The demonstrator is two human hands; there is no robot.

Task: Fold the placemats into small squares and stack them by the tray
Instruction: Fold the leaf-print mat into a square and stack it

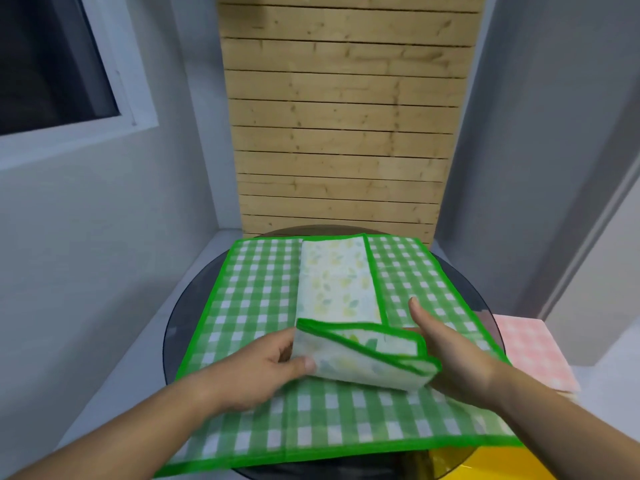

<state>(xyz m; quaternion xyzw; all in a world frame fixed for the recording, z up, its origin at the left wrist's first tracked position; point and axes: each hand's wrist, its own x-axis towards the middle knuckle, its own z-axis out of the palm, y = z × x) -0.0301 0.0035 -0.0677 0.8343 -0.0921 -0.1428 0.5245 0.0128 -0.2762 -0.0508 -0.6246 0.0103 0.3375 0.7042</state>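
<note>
A white placemat with a lemon-leaf print and green edging [337, 282] lies as a long strip on top of a spread green-and-white checked placemat [256, 296]. Its near end [367, 358] is curled up and over toward the far side. My left hand [266, 365] pinches the left corner of that raised end, thumb on top. My right hand [446, 355] holds the right side of the fold, thumb pointing up, fingers hidden under the cloth.
Both mats rest on a round dark glass table [180, 313]. A folded pink checked placemat [533, 348] lies to the right, beyond the table rim. Something yellow [485, 465] shows under the glass at the near right. A wooden slat panel [346, 116] stands behind.
</note>
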